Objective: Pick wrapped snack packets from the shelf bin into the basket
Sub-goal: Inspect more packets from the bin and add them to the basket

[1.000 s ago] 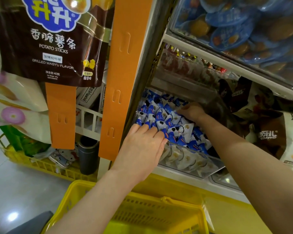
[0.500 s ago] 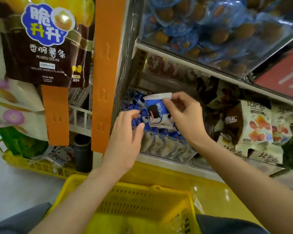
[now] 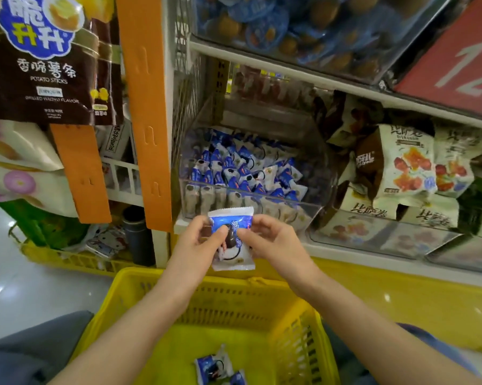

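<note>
My left hand (image 3: 198,243) and right hand (image 3: 273,243) both pinch one blue-white packet (image 3: 235,257) over my one yellow basket (image 3: 134,275); I count two packets (image 3: 213,368) lying inside it

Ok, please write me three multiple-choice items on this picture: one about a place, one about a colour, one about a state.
1. Where is the blue and white packet that has been picked?
A) lying in the bin with the others
B) in the air above the far rim of the basket, in front of the shelf bin
C) on the floor

2. What colour is the basket?
A) red
B) grey
C) yellow

3. How is this packet held?
A) the left hand and the right hand both pinch it
B) one hand alone grips it
C) no hand touches it

Key:
1 B: it hangs clear of the bin, over the basket rim.
2 C: rim and walls are yellow.
3 A: a thumb from each side lies on its front.
</note>
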`<action>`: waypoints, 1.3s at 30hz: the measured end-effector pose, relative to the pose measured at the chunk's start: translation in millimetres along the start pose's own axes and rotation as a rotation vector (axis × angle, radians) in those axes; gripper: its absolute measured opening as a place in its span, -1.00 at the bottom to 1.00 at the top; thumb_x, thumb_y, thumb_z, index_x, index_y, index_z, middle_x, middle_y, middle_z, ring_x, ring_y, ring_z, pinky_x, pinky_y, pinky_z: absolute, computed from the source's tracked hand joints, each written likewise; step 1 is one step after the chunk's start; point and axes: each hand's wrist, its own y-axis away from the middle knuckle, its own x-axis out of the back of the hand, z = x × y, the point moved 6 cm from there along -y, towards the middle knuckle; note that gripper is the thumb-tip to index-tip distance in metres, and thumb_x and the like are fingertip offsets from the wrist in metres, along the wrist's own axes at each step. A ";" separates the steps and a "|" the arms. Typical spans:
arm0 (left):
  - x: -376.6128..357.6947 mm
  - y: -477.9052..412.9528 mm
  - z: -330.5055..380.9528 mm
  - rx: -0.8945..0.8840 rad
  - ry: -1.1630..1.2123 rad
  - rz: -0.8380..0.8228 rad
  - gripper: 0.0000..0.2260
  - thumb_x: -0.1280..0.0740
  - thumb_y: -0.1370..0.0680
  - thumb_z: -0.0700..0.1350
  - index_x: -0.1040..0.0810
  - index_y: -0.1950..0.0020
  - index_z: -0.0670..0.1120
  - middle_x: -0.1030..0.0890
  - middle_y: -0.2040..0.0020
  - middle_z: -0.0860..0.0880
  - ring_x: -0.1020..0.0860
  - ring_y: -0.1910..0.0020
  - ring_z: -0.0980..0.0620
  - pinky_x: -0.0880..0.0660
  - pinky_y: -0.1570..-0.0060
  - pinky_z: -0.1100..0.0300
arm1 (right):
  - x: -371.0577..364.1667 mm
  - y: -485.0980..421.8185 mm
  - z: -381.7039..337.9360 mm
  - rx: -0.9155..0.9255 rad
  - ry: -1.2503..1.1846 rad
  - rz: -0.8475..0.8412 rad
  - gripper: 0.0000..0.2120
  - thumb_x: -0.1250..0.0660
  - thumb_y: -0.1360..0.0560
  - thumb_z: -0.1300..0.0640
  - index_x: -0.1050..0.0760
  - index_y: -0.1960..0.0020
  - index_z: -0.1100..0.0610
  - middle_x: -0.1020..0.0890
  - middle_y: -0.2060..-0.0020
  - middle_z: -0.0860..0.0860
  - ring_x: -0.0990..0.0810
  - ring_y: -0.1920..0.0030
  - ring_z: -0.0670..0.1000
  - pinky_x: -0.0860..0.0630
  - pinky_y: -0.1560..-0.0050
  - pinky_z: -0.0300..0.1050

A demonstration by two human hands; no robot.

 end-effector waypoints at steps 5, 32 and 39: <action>0.0 -0.9 -11.4 0.080 0.084 0.042 -0.87 -0.23 -0.58 -0.08 -0.54 0.10 -0.04 -0.57 0.36 0.02 -0.52 0.39 0.17 -0.42 0.40 0.32 | -10.2 2.6 11.8 0.030 0.107 -0.080 -0.89 -0.33 -0.50 0.21 -0.48 0.01 0.05 -0.59 0.19 -0.05 -0.55 0.23 -0.15 -0.50 0.19 -0.25; 10.8 -2.4 -1.1 0.049 0.017 0.107 -0.86 -0.34 -0.52 -0.12 -0.55 -0.06 -0.06 -0.64 0.06 -0.04 -0.63 0.17 0.11 -0.58 0.24 0.31 | 18.2 -0.1 25.6 -0.177 -0.067 0.123 -0.82 -0.30 -0.51 0.25 -0.39 -0.09 0.20 -0.64 0.15 0.13 -0.63 0.26 -0.07 -0.57 0.30 -0.30; 13.5 -4.2 11.5 -0.158 -0.259 0.098 -0.89 -0.30 -0.53 -0.16 -0.58 0.17 -0.02 -0.63 0.19 0.00 -0.59 0.15 0.08 -0.55 0.13 0.14 | -3.5 7.0 30.9 -0.074 0.412 -0.156 -0.51 -0.47 -0.38 0.11 -0.36 -0.25 0.05 -0.58 -0.09 -0.05 -0.56 -0.09 -0.12 -0.53 -0.12 -0.12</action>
